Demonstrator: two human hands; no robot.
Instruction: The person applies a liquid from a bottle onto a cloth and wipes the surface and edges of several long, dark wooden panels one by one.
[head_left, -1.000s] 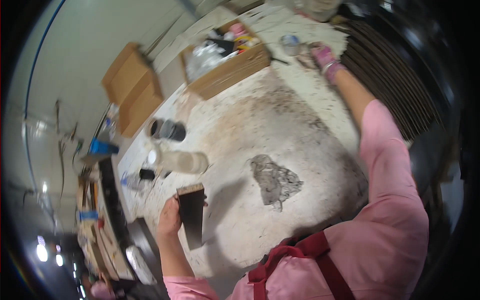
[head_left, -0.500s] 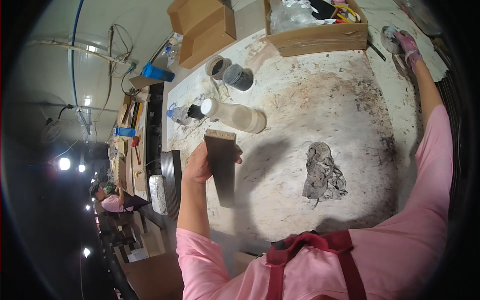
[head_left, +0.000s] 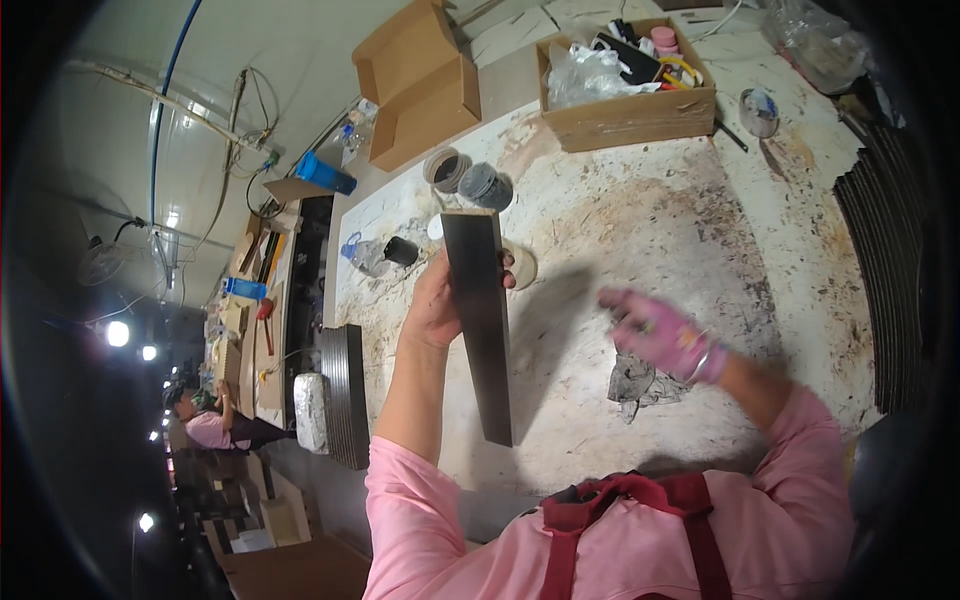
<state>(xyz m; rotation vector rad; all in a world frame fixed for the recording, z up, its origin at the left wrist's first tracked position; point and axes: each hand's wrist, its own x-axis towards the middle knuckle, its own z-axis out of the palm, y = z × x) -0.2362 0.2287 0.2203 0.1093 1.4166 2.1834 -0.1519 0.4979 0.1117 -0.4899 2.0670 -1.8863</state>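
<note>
My left hand (head_left: 433,303) grips a long dark brown board (head_left: 477,320) by its edges, fingertips showing at its right side. The board stands tilted, its narrow pale end away from me. My right hand (head_left: 655,338), in a pink patterned glove, is over a crumpled grey rag (head_left: 642,388) and partly covers it. Blurred by motion, its fingers look stretched out and apart, with nothing visible in them. Behind the board lies a cloudy plastic bottle (head_left: 521,267), mostly hidden. Farther off are a dark-filled jar (head_left: 486,187) and an open round tub (head_left: 446,170).
A cardboard box of plastic bags and tools (head_left: 630,122) stands at the back, beside an open carton (head_left: 425,125). A round grey item (head_left: 760,112) lies far right. Stacks of dark strips (head_left: 885,270) flank the stained table (head_left: 690,220). Another person (head_left: 210,425) works far left.
My right hand has come back from the round grey item at far right to above the rag. My left hand has moved slightly right with the board, now covering much of the bottle.
</note>
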